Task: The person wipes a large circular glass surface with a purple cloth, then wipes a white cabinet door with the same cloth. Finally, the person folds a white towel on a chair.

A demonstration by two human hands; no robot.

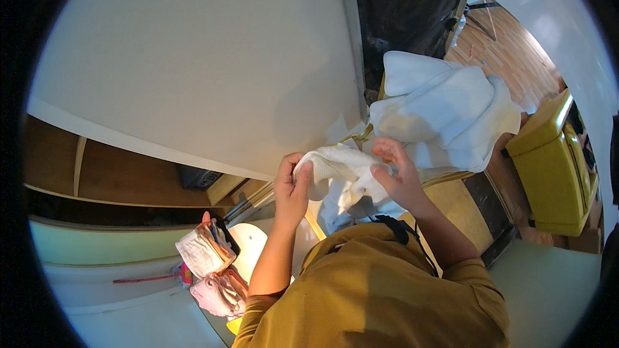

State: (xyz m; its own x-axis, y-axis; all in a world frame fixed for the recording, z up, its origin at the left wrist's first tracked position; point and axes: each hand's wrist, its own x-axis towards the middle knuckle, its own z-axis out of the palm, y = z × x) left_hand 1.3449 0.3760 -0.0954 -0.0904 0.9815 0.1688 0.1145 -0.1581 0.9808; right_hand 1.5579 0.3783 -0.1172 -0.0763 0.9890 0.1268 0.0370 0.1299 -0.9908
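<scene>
My left hand pinches one end of a white cloth between thumb and fingers. The cloth is bunched and stretches across in front of my body. At its other end is my right hand, with its fingers curved and apart. Whether the right fingertips touch the cloth I cannot tell. Just beyond that hand a large heap of white fabric lies draped in folds over a support that it mostly hides. More pale fabric hangs below the cloth, close to my body.
A large beige panel fills the upper left, above wooden shelf compartments. A yellow box-like piece of furniture stands at the right by the wood floor. Dark plastic sheeting hangs at the top. A pink bag sits lower left.
</scene>
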